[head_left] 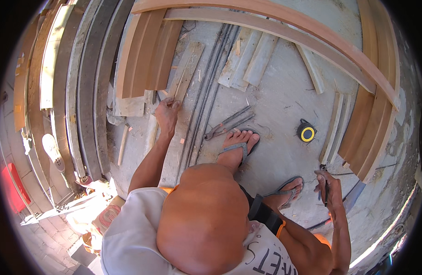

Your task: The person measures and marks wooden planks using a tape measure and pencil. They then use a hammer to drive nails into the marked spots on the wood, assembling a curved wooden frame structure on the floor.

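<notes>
My left hand (167, 117) is at the near end of a weathered narrow board (187, 68), its fingertips pressed together. Whatever is between them is too small to make out. Out to the right, my right hand (331, 189) is closed round a slim dark hand tool (327, 190) that points along my forearm; its exact kind is unclear. That hand is just short of the near end of two thin wood strips (333, 128). Long-handled pincers (229, 123) lie on the concrete by my sandalled foot (238, 145). A round black and yellow tape measure (307, 133) rests farther right.
Long brown beams (275, 20) cross the far side, over planed boards at left (146, 52) and right (373, 123). Dark metal bars (206, 91) run along the floor. Short boards (247, 57) lie beyond the pincers. Several grey planks (85, 91) fill the left.
</notes>
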`<action>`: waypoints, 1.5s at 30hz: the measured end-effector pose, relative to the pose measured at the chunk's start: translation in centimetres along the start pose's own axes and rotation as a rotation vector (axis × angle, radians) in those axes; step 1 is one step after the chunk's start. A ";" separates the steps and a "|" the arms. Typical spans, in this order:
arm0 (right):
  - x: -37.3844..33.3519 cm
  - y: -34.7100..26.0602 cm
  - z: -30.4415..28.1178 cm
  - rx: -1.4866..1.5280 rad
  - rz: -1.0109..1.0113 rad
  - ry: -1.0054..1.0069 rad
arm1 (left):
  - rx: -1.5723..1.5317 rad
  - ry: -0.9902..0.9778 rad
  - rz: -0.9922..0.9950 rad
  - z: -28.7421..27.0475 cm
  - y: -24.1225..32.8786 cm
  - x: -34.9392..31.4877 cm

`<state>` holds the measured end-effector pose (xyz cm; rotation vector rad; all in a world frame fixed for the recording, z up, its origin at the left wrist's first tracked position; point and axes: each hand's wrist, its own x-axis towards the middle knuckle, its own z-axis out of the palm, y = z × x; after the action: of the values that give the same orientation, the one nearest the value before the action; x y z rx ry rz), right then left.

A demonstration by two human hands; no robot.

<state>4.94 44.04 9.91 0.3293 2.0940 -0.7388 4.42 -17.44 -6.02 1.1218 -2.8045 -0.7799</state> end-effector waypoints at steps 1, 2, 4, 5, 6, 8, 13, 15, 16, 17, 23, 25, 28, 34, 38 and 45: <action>0.7 1.4 0.9 -0.066 -0.142 0.131 | -0.008 0.006 0.032 0.7 0.2 -0.2; 2.0 2.1 1.9 -0.102 -0.242 0.218 | 0.068 0.043 0.104 -0.1 -0.1 -0.2; 4.7 3.1 3.8 -0.203 -0.420 0.407 | 0.119 0.066 0.199 -0.3 0.0 -0.7; 6.3 0.6 3.9 -0.320 -0.351 0.418 | 0.161 0.031 0.255 -0.9 1.7 -2.2; 7.8 1.1 4.3 -0.315 -0.451 0.468 | 0.124 0.028 0.318 -1.0 3.5 -3.9; 10.8 0.7 5.1 -0.302 -0.653 0.588 | 0.107 0.010 0.449 -1.4 6.7 -5.8; 15.9 0.4 7.5 -0.428 -0.653 0.566 | 0.097 -0.144 0.415 -1.1 10.1 -7.9; 17.1 0.6 8.4 -0.439 -0.621 0.549 | 0.048 -0.203 0.365 -0.2 8.4 -5.8; 17.2 0.5 8.2 -0.441 -0.616 0.532 | 0.038 -0.226 0.364 -0.7 9.0 -5.8; 16.8 0.9 8.0 -0.392 -0.597 0.502 | 0.027 -0.251 0.365 -0.9 9.7 -6.0; 6.0 3.6 6.3 -0.019 -0.456 0.468 | -0.035 -0.399 0.230 -2.7 13.2 -8.3; 1.5 6.7 6.8 0.138 -0.283 0.507 | -0.076 -0.424 0.196 -3.0 13.2 -9.9; -2.4 13.2 9.7 0.210 -0.025 0.702 | -0.124 -0.437 0.152 -3.7 13.1 -11.5; -6.9 22.6 14.7 0.106 0.254 0.767 | -0.139 -0.454 0.185 -6.4 17.4 -9.3; -6.1 24.6 17.3 0.005 0.135 0.676 | -0.137 -0.474 0.265 -9.3 24.2 -5.5; -8.7 29.7 17.0 0.019 0.277 0.913 | 0.018 -0.579 0.482 -14.4 37.3 -2.9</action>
<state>35.39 57.40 -2.07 1.1048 2.7857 -0.4712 -14.50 1.07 24.10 0.1864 -3.3186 -1.1597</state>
